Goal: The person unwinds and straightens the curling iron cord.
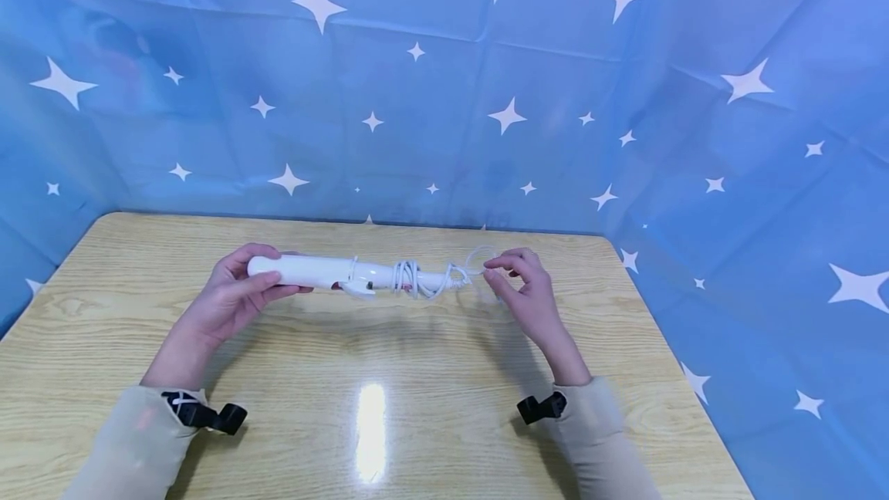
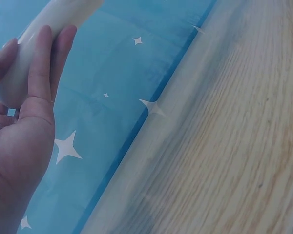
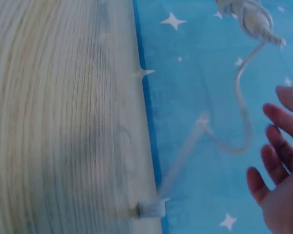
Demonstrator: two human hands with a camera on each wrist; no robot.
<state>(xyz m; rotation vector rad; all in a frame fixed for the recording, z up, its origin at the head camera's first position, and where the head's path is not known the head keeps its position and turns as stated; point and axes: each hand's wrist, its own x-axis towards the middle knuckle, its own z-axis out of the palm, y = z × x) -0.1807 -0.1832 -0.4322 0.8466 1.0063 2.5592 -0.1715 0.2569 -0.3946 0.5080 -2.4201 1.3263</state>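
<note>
Head view: your left grip [image 1: 239, 288] holds the white wand [image 1: 316, 271] above the desk [image 1: 458, 384], toward 8 o'clock. Left wrist: its rounded end [image 2: 13, 91] lies at 10 o'clock. Right wrist: your right grip [image 3: 284, 178], loosely wide, is at 4, near the cord [image 3: 241, 101] (plug [image 3: 154, 208] blurred at 6).

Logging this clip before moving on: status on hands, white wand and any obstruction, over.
Left hand grips white wand by its thick end. Right hand beside loose cord. Blurred plug dangling, possible snag.
</note>
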